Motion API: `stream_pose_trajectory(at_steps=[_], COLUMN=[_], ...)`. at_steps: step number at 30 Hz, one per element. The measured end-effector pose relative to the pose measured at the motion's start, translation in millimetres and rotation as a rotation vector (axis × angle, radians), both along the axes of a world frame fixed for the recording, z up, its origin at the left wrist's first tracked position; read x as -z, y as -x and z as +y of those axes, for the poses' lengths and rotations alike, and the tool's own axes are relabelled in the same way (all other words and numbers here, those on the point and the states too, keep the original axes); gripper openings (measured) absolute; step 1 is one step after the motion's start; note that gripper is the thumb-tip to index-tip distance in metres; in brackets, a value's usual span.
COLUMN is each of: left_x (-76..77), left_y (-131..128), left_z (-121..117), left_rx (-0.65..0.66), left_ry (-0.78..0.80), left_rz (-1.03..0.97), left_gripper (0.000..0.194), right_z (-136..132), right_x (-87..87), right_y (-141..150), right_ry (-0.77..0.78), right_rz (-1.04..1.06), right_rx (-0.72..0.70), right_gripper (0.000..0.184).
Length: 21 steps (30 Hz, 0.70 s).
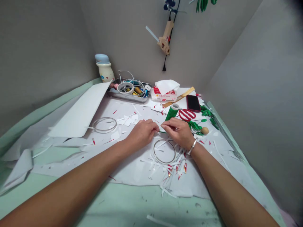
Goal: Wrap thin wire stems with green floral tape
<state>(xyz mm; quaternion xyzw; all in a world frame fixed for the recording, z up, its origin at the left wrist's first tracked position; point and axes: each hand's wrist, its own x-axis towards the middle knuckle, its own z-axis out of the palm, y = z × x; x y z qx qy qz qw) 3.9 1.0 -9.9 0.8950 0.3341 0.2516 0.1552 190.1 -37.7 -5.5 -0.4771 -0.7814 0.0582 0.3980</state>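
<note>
My left hand [144,132] is closed in a pinch just above the paper-covered table, at the left end of a thin green strand [162,132]. Close by on the right, my right hand [178,130] has its thumb and index finger pressed together; whatever is between them is too small to make out. The strand passes beneath its fingers. Directly behind that hand stands a spool of green thread [172,113]. A thin round hoop [154,150] lies below the hands, over several white paper strips [178,168] with red bits.
Red-handled scissors [187,115], a phone [193,103], green leaves [194,126] and a small tan ball [204,130] lie to the right. Behind are a tissue pack [163,95] and metal tray [139,100]. A glue gun [165,39] hangs on the wall. White card [80,110] leans left.
</note>
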Motion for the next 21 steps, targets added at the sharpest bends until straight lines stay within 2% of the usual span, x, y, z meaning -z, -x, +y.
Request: stream_pose_trajectory(at_steps=[3, 7, 10, 17, 21], left_x=[-3.7, -7.5, -7.5, -2.2, -0.2], left_y=[-2, -1, 0, 2, 2], left_z=[-2, 0, 2, 5, 3], left_rx=[0.059, -0.015, -0.07, -0.195, -0.157], left_ry=[0.107, 0.369, 0.46, 0.31, 0.126], left_rz=[-0.072, -0.257, -0.317, -0.276, -0.128], left_gripper=[0.016, 0.015, 0.017, 0.016, 0.015], right_z=[8, 11, 6, -4, -7], right_x=[8.4, 15.5, 12.6, 3.7, -0.4], right_y=[-8, -9, -5, 4, 6], right_ry=[0.112, 0.249, 0.257, 0.128, 0.019], right_rz=[0.091, 0.079, 0.022, -0.117, -0.129], right_rx=[0.024, -0.007, -0.064, -0.134, -0.107], right_gripper=[0.017, 0.015, 0.016, 0.014, 0.014])
